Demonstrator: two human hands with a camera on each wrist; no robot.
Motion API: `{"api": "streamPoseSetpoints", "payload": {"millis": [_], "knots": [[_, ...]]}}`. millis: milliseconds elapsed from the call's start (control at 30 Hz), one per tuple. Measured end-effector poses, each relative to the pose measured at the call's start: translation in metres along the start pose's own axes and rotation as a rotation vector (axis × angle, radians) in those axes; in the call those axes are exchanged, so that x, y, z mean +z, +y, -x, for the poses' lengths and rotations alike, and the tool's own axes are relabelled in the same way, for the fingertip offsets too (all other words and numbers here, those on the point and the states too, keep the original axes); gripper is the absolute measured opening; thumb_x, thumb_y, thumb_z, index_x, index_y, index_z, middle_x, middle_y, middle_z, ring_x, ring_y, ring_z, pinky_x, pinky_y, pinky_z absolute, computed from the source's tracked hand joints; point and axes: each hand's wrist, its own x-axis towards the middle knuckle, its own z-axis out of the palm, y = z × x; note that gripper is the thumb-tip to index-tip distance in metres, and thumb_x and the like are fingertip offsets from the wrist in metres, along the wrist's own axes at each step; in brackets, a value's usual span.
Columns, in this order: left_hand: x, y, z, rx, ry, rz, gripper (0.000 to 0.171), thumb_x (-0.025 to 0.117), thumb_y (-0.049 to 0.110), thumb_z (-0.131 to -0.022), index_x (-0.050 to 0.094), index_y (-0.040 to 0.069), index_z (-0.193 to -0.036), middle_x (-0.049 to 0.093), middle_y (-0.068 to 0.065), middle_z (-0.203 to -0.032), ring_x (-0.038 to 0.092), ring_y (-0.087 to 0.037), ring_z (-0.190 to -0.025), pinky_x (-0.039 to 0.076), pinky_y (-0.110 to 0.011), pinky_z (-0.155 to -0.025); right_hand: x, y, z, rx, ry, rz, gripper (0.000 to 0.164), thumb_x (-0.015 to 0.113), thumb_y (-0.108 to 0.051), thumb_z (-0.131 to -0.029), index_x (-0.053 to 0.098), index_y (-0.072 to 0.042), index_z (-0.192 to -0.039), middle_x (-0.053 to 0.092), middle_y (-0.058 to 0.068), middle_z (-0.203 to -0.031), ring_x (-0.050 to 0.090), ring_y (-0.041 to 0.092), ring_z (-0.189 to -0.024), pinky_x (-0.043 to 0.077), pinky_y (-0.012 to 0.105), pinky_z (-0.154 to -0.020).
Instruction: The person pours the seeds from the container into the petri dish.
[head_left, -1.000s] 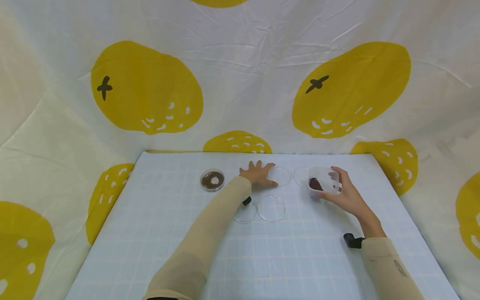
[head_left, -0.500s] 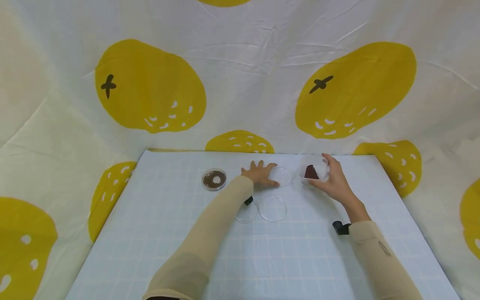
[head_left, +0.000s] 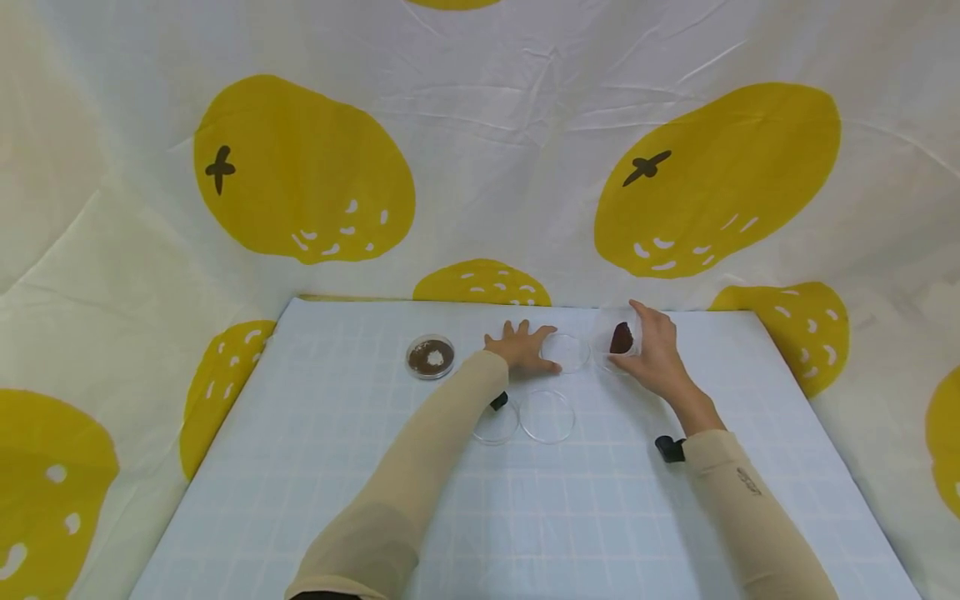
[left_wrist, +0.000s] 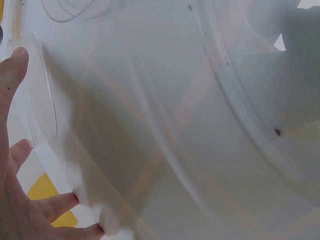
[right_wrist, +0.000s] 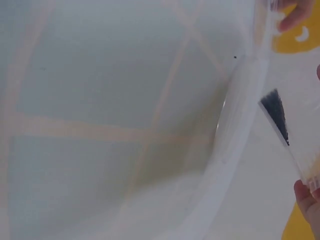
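Note:
My right hand (head_left: 660, 354) grips a clear plastic tub (head_left: 609, 319) by its side, thumb toward me and fingers at the back. Dark brown, crumbly-looking material (head_left: 621, 339) lies heaped in one corner of the tub, which leans over. In the head view the tub overlaps the rightmost clear round dish (head_left: 602, 365). My left hand (head_left: 520, 348) is spread on the table, thumb and forefinger at the left rim of another clear dish (head_left: 567, 372). The left wrist view shows those fingertips right at the edge of this dish (left_wrist: 42, 95).
Left of my left hand stands a round dish (head_left: 417, 372) of brown material with a white patch. Two clear round dishes, a left one (head_left: 495, 442) and a right one (head_left: 548, 442), lie nearer to me. A patterned curtain (head_left: 495, 208) rises behind the table's far edge.
My right hand has carried the tub leftward and slightly away from me, from beside the rightmost dish to over it, tipping it further. My left hand has kept its place.

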Motion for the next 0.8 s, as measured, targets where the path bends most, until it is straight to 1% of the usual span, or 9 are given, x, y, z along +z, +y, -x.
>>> {"api": "streamPoseSetpoints", "payload": {"millis": [267,433,600,800], "knots": [[0.001,-0.002,-0.002,0.001,0.003,0.009,0.086,0.062,0.072,-0.084,0.023,0.046,-0.157,0.013,-0.010,-0.166,0.007,-0.045,-0.149,0.012,-0.077,-0.106,0.008,0.000,-0.008,-0.047,-0.006,0.079,0.101,0.089,0.000,-0.068,0.030,-0.001,-0.150,0.030,0.034,-0.142,0.022,0.050,-0.133,0.022,0.064,-0.108],[0.005,-0.004,-0.007,0.007,0.006,0.006,0.087,0.062,0.073,-0.084,0.023,0.046,-0.156,0.013,-0.010,-0.166,0.007,-0.045,-0.148,0.012,-0.078,-0.105,0.011,-0.004,-0.009,-0.089,0.006,0.134,0.101,0.090,0.000,-0.066,0.033,0.000,-0.150,0.032,0.034,-0.141,0.026,0.052,-0.131,0.023,0.065,-0.107],[0.007,-0.005,-0.010,0.005,0.006,0.012,0.087,0.062,0.073,-0.083,0.024,0.047,-0.156,0.014,-0.010,-0.165,0.008,-0.045,-0.148,0.011,-0.078,-0.105,0.012,-0.009,-0.010,-0.116,-0.002,0.179,0.102,0.090,0.001,-0.066,0.033,-0.004,-0.150,0.031,0.033,-0.143,0.026,0.052,-0.133,0.024,0.065,-0.108],[0.005,-0.004,-0.008,0.003,0.006,0.012,0.086,0.062,0.072,-0.084,0.024,0.046,-0.156,0.014,-0.010,-0.166,0.008,-0.046,-0.148,0.011,-0.078,-0.105,0.014,-0.012,-0.011,-0.147,-0.010,0.228,0.101,0.089,0.001,-0.066,0.033,-0.007,-0.150,0.030,0.033,-0.143,0.026,0.052,-0.133,0.024,0.065,-0.108]]}}
